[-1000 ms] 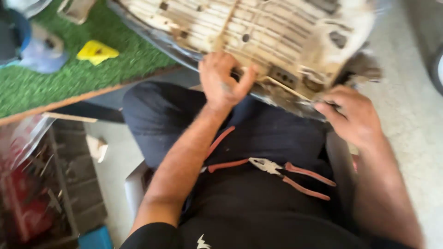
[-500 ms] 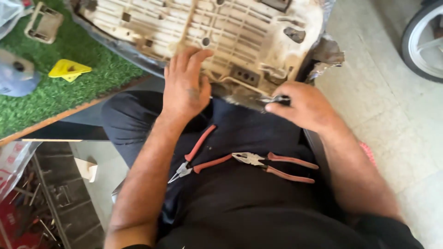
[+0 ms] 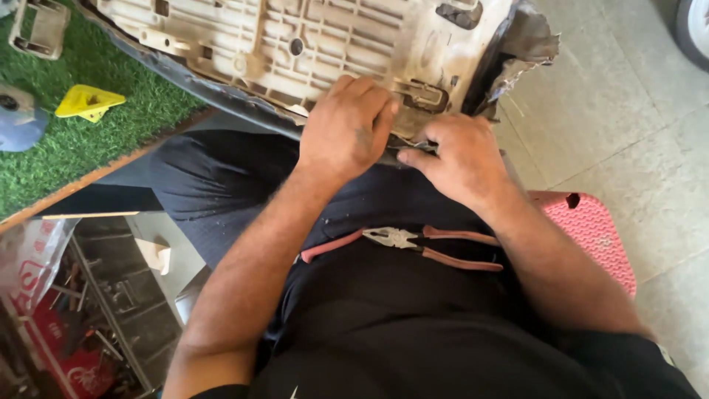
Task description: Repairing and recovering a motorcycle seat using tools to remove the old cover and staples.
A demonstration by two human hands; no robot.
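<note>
A large cream plastic panel [image 3: 295, 37] with ribs, dirty and torn at its right corner, rests across my lap. My left hand [image 3: 347, 129] presses on its near edge, fingers curled over the rim. My right hand [image 3: 461, 159] sits right beside it, fingers pinched on a small dark tool [image 3: 395, 157] at the same edge; the tool's tip is hidden. Red-handled pliers [image 3: 413, 242] lie on my dark trousers below both hands. A second red handle [image 3: 332, 245] pokes out from under my left forearm.
I sit on a pink stool [image 3: 591, 229] over a grey tiled floor. Green turf [image 3: 88, 140] at left carries a yellow plastic piece [image 3: 88, 101] and a blue-grey cap [image 3: 18, 122]. A cluttered tool rack [image 3: 74, 318] is lower left, a wheel [image 3: 694, 29] top right.
My view has moved closer to the panel. My right hand slid left to meet my left hand at the panel's near edge. One pair of pliers is now mostly under my left arm.
</note>
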